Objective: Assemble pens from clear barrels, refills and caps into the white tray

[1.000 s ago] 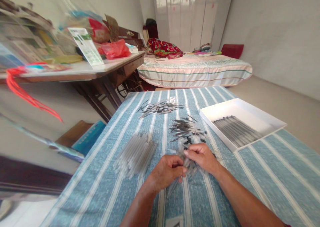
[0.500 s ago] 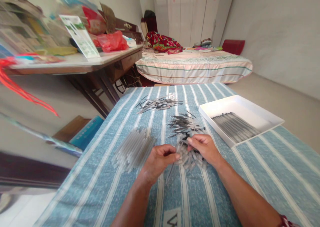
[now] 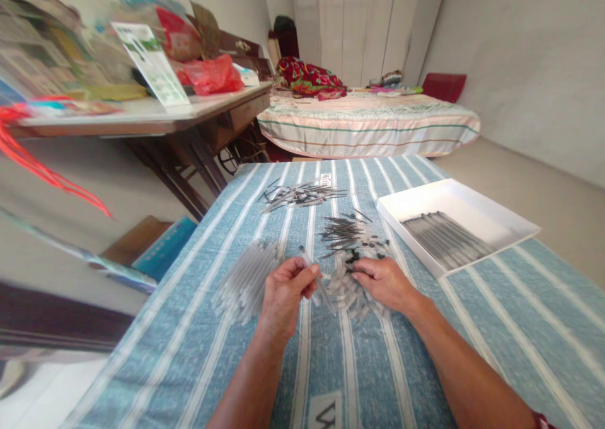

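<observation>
My left hand (image 3: 290, 287) is closed around a translucent pen barrel (image 3: 319, 287); its dark end sticks up past the fingers. Just left of that hand lies a stack of clear pen barrels (image 3: 248, 281). My right hand (image 3: 385, 281) rests over a heap of translucent pen caps (image 3: 347, 290), its thumb and forefinger pinched at the heap's edge beside small black pieces (image 3: 352, 256). Whatever those fingertips hold is hidden. Beyond it are thin dark pen refills (image 3: 345, 232), with pale and black bits beside them.
To the right stands a shallow white box (image 3: 501, 234) with a row of pens (image 3: 447, 234). More loose refills (image 3: 302, 194) lie farther back on the striped tablecloth (image 3: 189, 328). A cluttered sewing table (image 3: 227, 104) is at left, and a bed (image 3: 368, 123) stands behind.
My left hand has drawn slightly left, away from my right hand, and a pen barrel now shows upright in it. My right hand has shifted a little down onto the heap.
</observation>
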`<state>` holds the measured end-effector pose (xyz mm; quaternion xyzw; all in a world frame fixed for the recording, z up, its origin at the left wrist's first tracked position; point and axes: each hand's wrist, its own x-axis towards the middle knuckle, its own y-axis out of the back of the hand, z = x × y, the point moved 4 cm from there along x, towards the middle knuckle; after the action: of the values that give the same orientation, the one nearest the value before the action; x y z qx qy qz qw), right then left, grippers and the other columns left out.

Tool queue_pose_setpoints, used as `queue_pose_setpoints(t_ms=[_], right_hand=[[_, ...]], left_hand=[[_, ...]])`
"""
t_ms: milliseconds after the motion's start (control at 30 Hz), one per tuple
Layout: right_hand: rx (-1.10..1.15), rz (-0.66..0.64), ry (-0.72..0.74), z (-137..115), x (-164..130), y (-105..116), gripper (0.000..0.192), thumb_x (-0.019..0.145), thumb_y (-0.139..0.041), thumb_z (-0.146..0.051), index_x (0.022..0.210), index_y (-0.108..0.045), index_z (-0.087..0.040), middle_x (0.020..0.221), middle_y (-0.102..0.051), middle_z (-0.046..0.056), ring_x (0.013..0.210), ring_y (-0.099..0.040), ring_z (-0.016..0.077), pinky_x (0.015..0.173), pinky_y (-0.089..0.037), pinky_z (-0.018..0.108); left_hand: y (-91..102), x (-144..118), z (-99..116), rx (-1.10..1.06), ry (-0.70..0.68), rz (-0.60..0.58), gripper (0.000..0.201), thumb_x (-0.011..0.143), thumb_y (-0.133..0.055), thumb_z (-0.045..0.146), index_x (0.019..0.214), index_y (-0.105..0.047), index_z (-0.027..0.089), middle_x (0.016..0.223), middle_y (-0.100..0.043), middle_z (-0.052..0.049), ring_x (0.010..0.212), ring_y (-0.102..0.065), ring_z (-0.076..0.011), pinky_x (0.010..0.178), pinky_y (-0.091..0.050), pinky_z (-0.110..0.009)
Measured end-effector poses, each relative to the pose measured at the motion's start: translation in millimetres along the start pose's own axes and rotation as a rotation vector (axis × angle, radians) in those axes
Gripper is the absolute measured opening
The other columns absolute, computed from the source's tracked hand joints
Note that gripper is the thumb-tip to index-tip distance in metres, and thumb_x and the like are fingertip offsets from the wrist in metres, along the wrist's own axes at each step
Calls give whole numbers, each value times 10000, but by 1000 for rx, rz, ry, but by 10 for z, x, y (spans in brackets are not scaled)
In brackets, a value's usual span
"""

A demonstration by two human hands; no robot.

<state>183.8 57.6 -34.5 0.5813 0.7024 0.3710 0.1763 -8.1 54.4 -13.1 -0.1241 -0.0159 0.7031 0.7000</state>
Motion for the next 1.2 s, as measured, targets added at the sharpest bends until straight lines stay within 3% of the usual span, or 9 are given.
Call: queue_pose_setpoints(t_ms=[200, 433, 567, 700, 800, 900, 1033, 1200], right_hand=[[-283, -125, 49, -56, -9, -58, 203, 844, -479, -239, 879, -679, -231, 737, -691, 24, 662, -606, 146, 609, -350, 232], [-601, -255, 81, -265, -22, -113, 257, 882, -402, -298, 993, -628, -244, 744, -702, 50, 673, -645, 201, 559, -325, 259], [-667, -243, 99, -331, -5, -135, 253, 881, -385, -262, 981, -611, -210, 707, -696, 80, 647, -650, 218, 537, -325, 266], [-639, -137, 142, -303, 3, -198, 218, 849, -404, -205, 893, -613, -161, 650, -676, 101, 597, -627, 203, 549, -345, 269], [-402, 70, 141, -244, 0, -162, 148, 787, -467, -188, 832, -605, -157, 620, -651, 76, 586, -597, 184, 568, -367, 264], [148, 233, 41, -153, -17, -83, 89, 757, -501, -208, 810, -564, -174, 539, -589, 6, 485, -527, 134, 497, -362, 228], [888, 165, -86, -123, -32, -132, 90, 752, -561, -248, 791, -510, -184, 543, -613, -20, 400, -473, 88, 421, -353, 187], [1246, 102, -72, -224, -43, -194, 160, 733, -632, -234, 752, -484, -179, 640, -686, 25, 424, -527, 91, 452, -398, 196]], left_hand=[[9, 9, 8, -43, -9, 49, 185, 635, -716, 253, 611, -582, 127, 548, -597, 19, 434, -450, -41, 444, -327, -167], [7, 16, -5, -47, -10, 49, 192, 640, -719, 246, 617, -569, 130, 531, -587, 28, 433, -458, -47, 447, -326, -174], [5, 14, -6, -70, -2, 66, 198, 638, -727, 243, 614, -568, 127, 508, -572, 37, 426, -454, -45, 443, -333, -169], [17, 25, -7, -146, 16, 91, 196, 620, -743, 223, 616, -574, 123, 532, -587, 34, 444, -478, -44, 447, -359, -158], [46, 45, -6, -198, 17, 103, 188, 598, -754, 209, 618, -592, 116, 559, -604, 23, 453, -494, -45, 440, -371, -154], [84, 64, 7, -263, 16, 123, 189, 583, -762, 206, 632, -603, 114, 582, -625, 8, 450, -504, -47, 423, -371, -150], [131, 68, 44, -356, 14, 180, 210, 554, -771, 186, 652, -597, 123, 596, -653, -8, 461, -535, -66, 435, -412, -161], [150, 59, 75, -391, -3, 212, 213, 542, -766, 168, 657, -594, 120, 584, -661, -18, 471, -560, -85, 433, -426, -168]])
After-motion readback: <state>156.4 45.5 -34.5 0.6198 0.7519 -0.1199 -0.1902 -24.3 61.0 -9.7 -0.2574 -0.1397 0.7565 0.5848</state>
